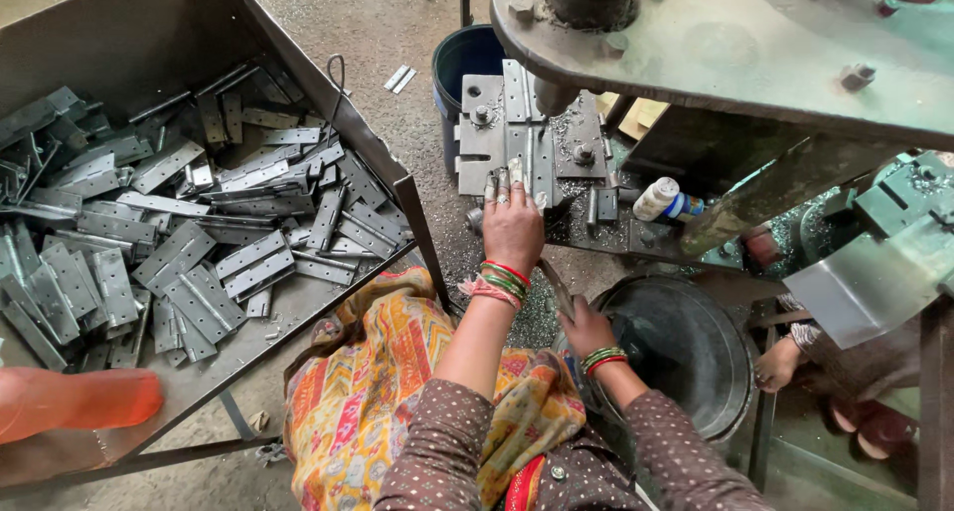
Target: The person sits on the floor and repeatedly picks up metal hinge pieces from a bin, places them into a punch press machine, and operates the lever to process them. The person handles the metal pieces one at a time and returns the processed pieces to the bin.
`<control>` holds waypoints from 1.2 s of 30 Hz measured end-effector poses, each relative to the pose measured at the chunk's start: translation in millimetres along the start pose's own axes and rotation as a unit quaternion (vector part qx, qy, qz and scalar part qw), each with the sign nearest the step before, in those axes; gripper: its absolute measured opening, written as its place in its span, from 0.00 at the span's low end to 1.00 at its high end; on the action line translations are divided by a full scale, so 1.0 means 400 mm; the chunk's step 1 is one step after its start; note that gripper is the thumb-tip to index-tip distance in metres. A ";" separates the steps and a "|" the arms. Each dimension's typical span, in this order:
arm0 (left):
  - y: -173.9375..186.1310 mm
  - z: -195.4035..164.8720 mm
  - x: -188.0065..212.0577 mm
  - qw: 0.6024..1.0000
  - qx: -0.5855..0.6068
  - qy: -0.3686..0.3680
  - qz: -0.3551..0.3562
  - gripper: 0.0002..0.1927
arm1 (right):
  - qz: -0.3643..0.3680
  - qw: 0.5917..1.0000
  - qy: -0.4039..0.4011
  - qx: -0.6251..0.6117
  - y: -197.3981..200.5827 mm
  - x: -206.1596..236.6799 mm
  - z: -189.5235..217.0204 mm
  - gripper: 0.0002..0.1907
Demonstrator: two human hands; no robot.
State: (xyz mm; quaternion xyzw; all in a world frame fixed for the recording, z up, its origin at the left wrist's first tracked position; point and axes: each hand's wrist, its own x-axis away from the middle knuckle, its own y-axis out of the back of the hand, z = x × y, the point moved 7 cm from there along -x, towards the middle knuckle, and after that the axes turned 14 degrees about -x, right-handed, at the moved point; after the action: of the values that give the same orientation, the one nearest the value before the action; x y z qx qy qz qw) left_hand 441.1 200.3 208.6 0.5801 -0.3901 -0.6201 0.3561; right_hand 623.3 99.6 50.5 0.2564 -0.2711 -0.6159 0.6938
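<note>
Nearest to the camera are the person's dotted sleeves and a bright patterned cloth (358, 392) over the lap. The right hand (586, 329), with bangles on the wrist, is closed around a thin dark metal strip (556, 287) just above a round dark basin (686, 347); the strip sticks up from the fist toward the other arm. A little farther, the left hand (513, 228) reaches forward with fingers stretched, and its fingertips press a flat metal hinge plate (517, 168) on the die block (532, 133) of the press machine (715, 44); this hand is flat on the piece and does not clasp it. The plate looks stiff and thin, light for one hand, probably with sharp edges and perhaps a little oily, so I judge it is best to take it by the long edges, away from the area under the punch. To the left, a big metal tray (393, 163) holds a heap of similar grey hinge plates (169, 223). A small white bottle (656, 199) lies right of the die, and a blue bucket (462, 59) stands behind it on the floor.
</note>
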 end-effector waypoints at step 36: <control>-0.052 0.002 -0.065 0.999 -0.033 0.011 0.001 0.15 | 0.054 0.997 -0.057 0.009 -0.024 -0.017 -0.041 0.24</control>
State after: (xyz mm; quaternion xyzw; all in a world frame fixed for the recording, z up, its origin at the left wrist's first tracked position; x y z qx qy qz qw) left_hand 442.5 232.7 201.3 0.5746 -0.3660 -0.6258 0.3799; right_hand 627.3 105.7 31.6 0.2124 -0.3295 -0.5886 0.7070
